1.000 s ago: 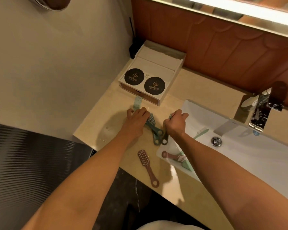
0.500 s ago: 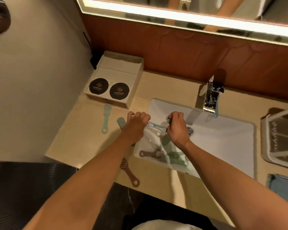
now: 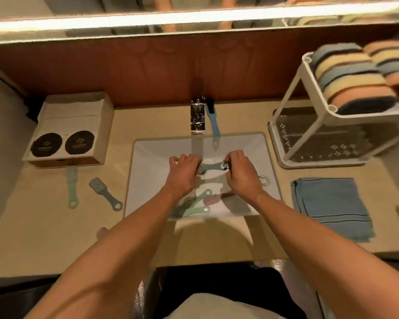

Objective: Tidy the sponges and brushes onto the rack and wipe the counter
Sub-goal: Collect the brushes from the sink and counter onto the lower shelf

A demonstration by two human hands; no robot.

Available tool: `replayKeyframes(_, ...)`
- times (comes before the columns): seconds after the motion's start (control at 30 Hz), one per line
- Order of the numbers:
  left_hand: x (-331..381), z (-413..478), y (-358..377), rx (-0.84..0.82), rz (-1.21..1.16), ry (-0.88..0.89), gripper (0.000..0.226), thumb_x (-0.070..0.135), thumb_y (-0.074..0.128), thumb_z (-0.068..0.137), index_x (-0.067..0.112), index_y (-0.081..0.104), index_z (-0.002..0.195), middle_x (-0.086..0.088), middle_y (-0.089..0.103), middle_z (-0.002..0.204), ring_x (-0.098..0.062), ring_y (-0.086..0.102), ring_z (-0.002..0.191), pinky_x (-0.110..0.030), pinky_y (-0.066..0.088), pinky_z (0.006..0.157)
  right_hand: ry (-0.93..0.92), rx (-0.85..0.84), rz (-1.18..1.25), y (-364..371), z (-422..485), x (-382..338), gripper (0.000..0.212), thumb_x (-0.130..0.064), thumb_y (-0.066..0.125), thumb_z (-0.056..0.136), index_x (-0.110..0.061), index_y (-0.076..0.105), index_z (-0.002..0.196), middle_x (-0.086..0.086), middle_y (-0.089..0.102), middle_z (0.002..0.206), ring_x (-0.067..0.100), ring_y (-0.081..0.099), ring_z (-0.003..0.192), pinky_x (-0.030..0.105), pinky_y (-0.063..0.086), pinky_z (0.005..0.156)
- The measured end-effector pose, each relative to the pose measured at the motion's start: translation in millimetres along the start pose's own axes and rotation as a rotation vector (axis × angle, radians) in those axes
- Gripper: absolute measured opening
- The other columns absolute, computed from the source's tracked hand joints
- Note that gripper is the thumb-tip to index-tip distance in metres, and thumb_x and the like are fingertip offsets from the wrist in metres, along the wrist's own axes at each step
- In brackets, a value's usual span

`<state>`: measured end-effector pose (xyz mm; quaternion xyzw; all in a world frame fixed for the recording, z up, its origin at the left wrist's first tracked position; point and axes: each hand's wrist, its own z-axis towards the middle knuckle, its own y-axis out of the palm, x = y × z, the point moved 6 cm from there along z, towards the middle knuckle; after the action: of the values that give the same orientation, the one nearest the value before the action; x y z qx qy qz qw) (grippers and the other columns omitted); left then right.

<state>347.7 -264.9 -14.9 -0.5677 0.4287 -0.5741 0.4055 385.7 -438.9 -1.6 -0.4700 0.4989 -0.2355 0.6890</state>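
As seems, brush (image 3: 211,167) spans left grip (image 3: 184,172) — right grip (image 3: 240,174).

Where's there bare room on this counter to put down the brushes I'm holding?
Bare: the counter front-left, in front of the mint brush and grey brush; the strip between box and faucet; the lower shelf of the rack. Crowded: the sink front, where brushes lie, and the top shelf, full of sponges.

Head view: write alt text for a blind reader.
Over the white sink, the left hand and right hand hold grey-blue brushes between them. More brushes lie in it and on the counter at left; sponges fill the rack at right.
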Motion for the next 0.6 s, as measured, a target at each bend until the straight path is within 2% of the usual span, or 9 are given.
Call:
replayKeyframes(0.13, 39, -4, 5, 0.032, -0.033, 0.035, 0.009, 0.015, 0.048, 0.100, 0.023, 0.051, 0.102, 0.001, 0.059, 0.106, -0.024, 0.048, 0.101, -0.040, 0.026, 0.085, -0.012, 0.035, -0.044, -21, -26, 19, 0.030, 0.000, 0.059, 0.082, -0.012, 0.053, 0.109, 0.009, 0.051, 0.108, 0.029, 0.052, 0.086, 0.038, 0.040, 0.072)
replayKeyframes(0.2, 58, -8, 5, 0.055, -0.051, 0.058, 0.007, 0.017, 0.048, 0.101, 0.023, 0.053, 0.102, 0.002, 0.060, 0.105, -0.024, 0.049, 0.101, -0.042, 0.029, 0.087, -0.016, 0.064, -0.055, -32, -38, 24, 0.028, -0.001, 0.059, 0.082, -0.013, 0.053, 0.107, 0.008, 0.051, 0.106, 0.029, 0.051, 0.086, 0.040, 0.042, 0.074)
replayKeyframes(0.37, 90, -15, 4, 0.103, -0.062, 0.080, 0.006, 0.020, 0.050, 0.104, 0.023, 0.055, 0.104, 0.002, 0.060, 0.105, -0.024, 0.049, 0.098, -0.039, 0.025, 0.082, 0.010, 0.132, -0.053, -58, -70, 36, 0.027, 0.001, 0.058, 0.086, -0.016, 0.053, 0.106, 0.004, 0.052, 0.107, 0.025, 0.051, 0.089, 0.040, 0.047, 0.077)
replayKeyframes(0.6, 128, -11, -1, 0.105, -0.064, 0.128, 0.010, 0.029, 0.050, 0.104, 0.022, 0.057, 0.106, 0.001, 0.061, 0.105, -0.024, 0.051, 0.098, -0.040, 0.031, 0.083, 0.078, 0.182, -0.036, -80, -95, 56, 0.028, 0.001, 0.059, 0.091, -0.018, 0.057, 0.111, 0.003, 0.053, 0.113, 0.027, 0.055, 0.106, 0.042, 0.049, 0.096)
